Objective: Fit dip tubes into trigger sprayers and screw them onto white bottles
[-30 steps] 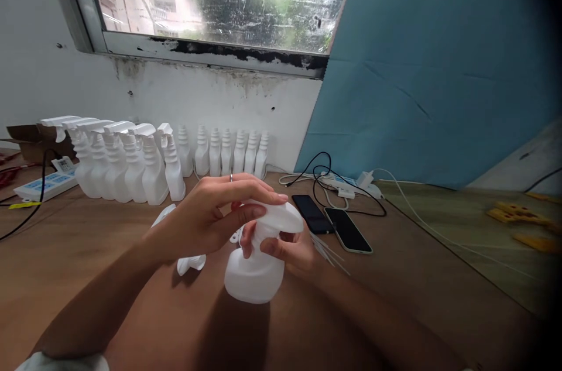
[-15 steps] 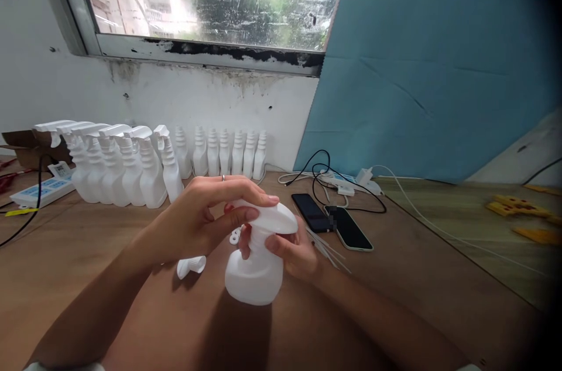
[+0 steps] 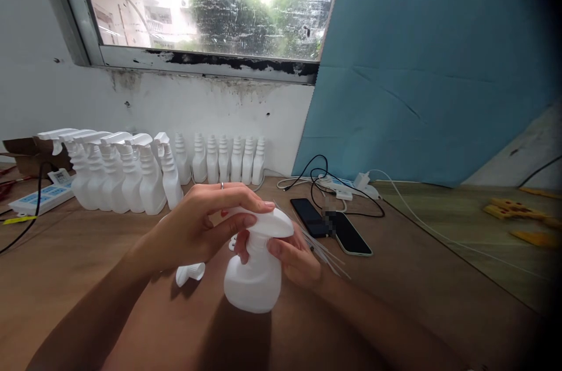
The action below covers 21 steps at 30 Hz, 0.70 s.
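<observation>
A white spray bottle [image 3: 253, 286] is tilted between my hands above the table, its spray head [image 3: 274, 223] sitting on the neck. My left hand [image 3: 206, 222], with a ring on one finger, grips the spray head from the left, thumb and fingers on its top and side. Around the bottle's neck wraps my right hand [image 3: 292, 257], the thumb in front and fingertips showing on the far side. A small white plastic part [image 3: 190, 272] lies on the table left of the bottle. Other small white pieces [image 3: 232, 242] are partly hidden behind my hands.
Several assembled spray bottles [image 3: 127, 178] stand at the left, and several headless bottles [image 3: 228, 160] line the wall. Two phones [image 3: 351, 234] lie at the right near thin white tubes [image 3: 327, 255]. Power strips [image 3: 41, 196] and a black cable [image 3: 373, 207] occupy the table's back.
The view has tilted up slightly, so the scene sits a little lower. Both hands keep hold of the spray bottle in nearly the same pose.
</observation>
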Motion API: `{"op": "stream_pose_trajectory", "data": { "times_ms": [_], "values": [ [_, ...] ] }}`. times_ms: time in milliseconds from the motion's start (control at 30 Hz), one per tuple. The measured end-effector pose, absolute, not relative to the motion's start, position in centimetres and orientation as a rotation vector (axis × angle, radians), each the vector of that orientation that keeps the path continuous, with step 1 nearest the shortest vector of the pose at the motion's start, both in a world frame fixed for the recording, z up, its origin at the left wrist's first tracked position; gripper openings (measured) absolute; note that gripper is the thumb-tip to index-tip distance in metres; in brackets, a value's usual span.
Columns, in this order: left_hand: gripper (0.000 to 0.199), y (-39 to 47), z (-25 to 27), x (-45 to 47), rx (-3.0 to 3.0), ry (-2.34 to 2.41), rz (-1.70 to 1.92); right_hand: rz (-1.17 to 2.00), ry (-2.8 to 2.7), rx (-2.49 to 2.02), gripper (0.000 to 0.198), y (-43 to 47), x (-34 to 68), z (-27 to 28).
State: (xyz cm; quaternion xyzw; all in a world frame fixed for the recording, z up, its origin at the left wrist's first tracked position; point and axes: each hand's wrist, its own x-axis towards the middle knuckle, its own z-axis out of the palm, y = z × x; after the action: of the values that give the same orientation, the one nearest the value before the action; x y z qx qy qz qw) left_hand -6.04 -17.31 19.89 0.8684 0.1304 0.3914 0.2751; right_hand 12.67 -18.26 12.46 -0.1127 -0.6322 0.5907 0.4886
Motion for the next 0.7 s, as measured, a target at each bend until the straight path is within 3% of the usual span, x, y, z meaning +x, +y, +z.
{"op": "stream_pose_trajectory", "data": {
  "times_ms": [700],
  "values": [
    [0.023, -17.39, 19.98, -6.21, 2.4, 0.39, 1.05, 1.376, -1.524, -0.362, 0.035, -18.38, 12.65, 12.51]
  ]
}}
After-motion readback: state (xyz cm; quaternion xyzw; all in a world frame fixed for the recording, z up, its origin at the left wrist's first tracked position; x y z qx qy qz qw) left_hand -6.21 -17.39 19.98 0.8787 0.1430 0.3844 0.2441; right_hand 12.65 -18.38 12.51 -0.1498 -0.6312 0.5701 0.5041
